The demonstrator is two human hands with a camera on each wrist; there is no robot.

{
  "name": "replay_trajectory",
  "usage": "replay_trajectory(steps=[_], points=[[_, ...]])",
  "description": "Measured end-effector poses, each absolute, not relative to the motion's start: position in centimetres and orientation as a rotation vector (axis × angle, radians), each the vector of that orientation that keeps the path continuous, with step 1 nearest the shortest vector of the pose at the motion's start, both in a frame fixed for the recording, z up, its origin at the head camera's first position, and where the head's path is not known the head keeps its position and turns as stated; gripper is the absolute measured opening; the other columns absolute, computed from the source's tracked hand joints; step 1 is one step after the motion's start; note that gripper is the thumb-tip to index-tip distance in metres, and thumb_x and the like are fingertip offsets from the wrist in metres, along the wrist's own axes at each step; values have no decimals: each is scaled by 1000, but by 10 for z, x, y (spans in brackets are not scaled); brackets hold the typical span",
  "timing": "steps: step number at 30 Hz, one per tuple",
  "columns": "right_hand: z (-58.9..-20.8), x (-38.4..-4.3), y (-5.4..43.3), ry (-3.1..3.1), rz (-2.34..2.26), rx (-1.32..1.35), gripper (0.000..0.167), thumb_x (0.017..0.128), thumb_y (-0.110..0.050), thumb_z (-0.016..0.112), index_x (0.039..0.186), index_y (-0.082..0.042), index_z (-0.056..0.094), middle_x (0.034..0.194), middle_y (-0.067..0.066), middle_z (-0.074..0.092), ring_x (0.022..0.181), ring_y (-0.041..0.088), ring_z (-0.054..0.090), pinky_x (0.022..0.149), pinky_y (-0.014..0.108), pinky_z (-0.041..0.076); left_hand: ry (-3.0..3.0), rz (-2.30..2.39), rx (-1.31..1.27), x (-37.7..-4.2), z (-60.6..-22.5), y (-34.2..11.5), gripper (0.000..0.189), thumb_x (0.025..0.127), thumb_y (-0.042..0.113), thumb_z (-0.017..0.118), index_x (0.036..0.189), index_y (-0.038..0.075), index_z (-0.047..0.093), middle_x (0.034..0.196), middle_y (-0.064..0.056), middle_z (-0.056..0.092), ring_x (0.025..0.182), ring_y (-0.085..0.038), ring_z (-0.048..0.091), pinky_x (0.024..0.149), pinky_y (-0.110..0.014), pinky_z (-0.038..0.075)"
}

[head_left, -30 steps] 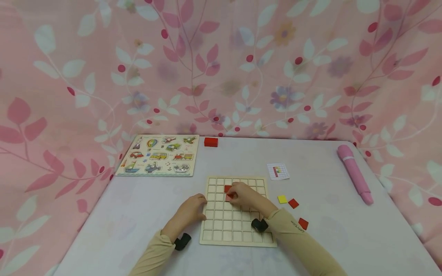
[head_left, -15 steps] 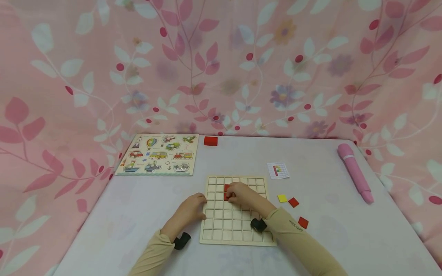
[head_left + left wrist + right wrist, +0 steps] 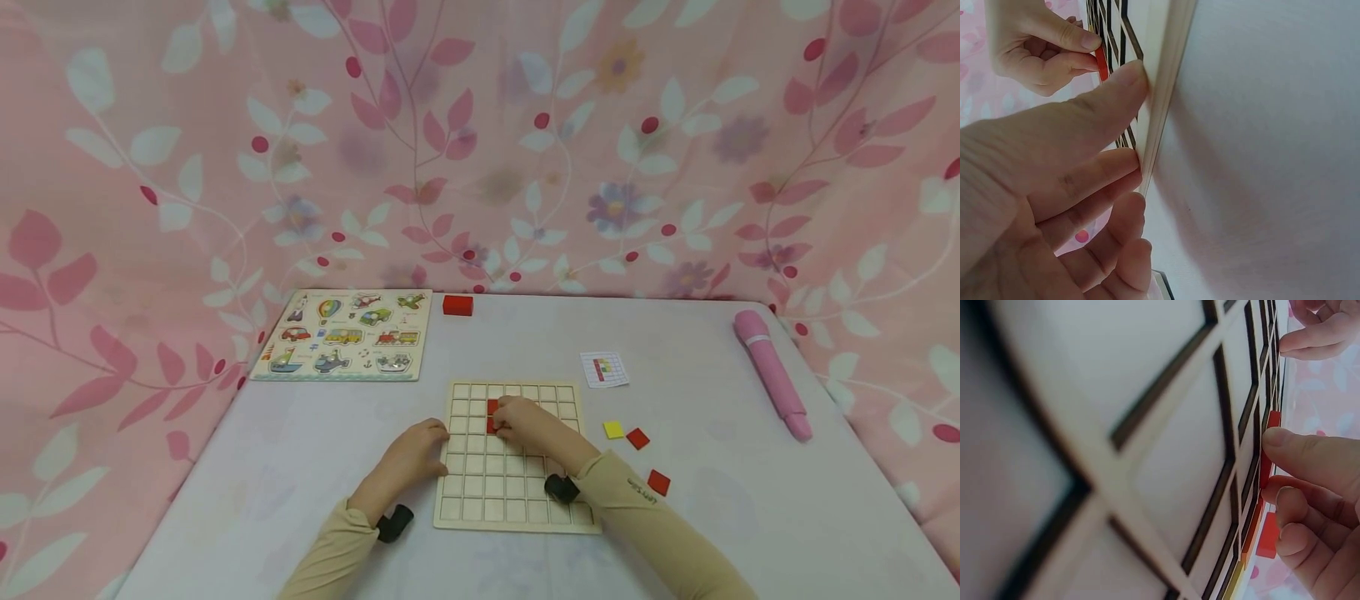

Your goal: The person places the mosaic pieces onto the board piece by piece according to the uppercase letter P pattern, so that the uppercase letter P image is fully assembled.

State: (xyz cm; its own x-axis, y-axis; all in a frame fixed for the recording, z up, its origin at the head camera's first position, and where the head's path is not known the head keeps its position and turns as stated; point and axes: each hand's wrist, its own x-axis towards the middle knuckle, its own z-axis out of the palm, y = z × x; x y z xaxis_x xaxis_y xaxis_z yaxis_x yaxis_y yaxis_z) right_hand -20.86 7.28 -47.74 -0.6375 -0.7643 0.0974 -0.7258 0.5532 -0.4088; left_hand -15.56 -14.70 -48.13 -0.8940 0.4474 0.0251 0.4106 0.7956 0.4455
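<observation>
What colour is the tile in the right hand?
The tile is red, clearest in the right wrist view.

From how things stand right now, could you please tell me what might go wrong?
The pinched red tile in the right grip could catch on the ridges of the grid board and settle crooked.

The left grip touches the board's left edge, so a nudge might shift it.

The right sleeve appears close to a loose red tile in the head view, and might brush it.
</observation>
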Motion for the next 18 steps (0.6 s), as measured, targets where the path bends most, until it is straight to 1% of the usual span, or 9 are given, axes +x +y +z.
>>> replay_trajectory(steps=[10, 14, 18], points=[[-476, -208, 72, 2730, -545, -1339, 4, 78, -5, 67, 76, -8, 65, 75, -2, 47, 64, 9, 48, 57, 17, 41, 2903, 684, 705, -156, -480, -147, 44, 58, 7, 81, 95, -6, 63, 99, -10, 56, 93, -26, 54, 83, -37, 43], [-474, -207, 72, 2729, -514, -1332, 3, 78, -4, 67, 79, -7, 66, 78, 0, 50, 67, 12, 52, 59, 18, 44, 2903, 676, 710, -156, -480, -147, 44, 58, 8, 81, 95, -6, 63, 99, -10, 56, 94, -27, 54, 84, -37, 43], [-472, -205, 74, 2742, -471, -1300, 4, 80, -8, 66, 83, -7, 68, 82, 1, 55, 74, 14, 55, 64, 20, 46, 2899, 682, 704, -156, -481, -147, 44, 57, 8, 82, 95, -6, 63, 99, -10, 56, 94, -27, 54, 84, -37, 43]])
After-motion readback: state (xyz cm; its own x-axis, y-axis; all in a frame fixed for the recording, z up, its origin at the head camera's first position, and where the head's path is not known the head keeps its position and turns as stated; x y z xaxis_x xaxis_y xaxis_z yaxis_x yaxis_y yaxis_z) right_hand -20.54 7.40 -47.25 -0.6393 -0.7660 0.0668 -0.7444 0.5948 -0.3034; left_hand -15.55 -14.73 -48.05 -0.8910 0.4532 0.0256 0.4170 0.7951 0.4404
